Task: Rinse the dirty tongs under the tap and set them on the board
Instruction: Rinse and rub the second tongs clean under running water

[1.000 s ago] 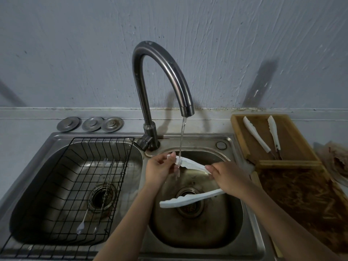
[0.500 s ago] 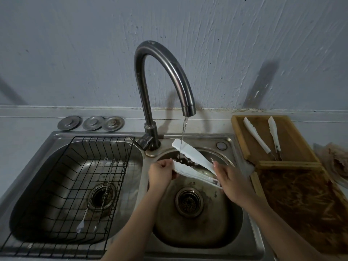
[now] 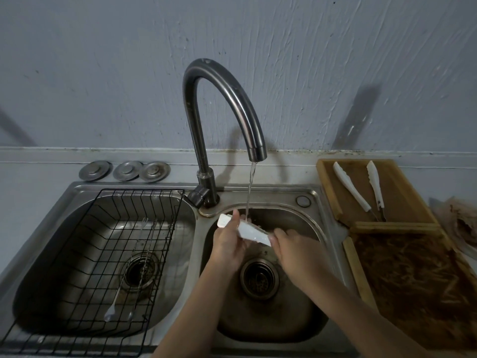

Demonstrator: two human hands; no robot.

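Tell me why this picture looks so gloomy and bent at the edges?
Head view: dim light, with the tap casting a soft shadow on the wall; the wide lens bows the sink rim and the board; the tongs and both hands look slightly smeared.

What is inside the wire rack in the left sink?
Inside the wire rack lie two thin long-handled utensils, ends toward the front. Below them the left drain shows through the wires. Whether they are spoons or something else is too small to tell.

White tongs [image 3: 247,231] lie level under the tap's [image 3: 219,104] stream; board [image 3: 397,200] right.
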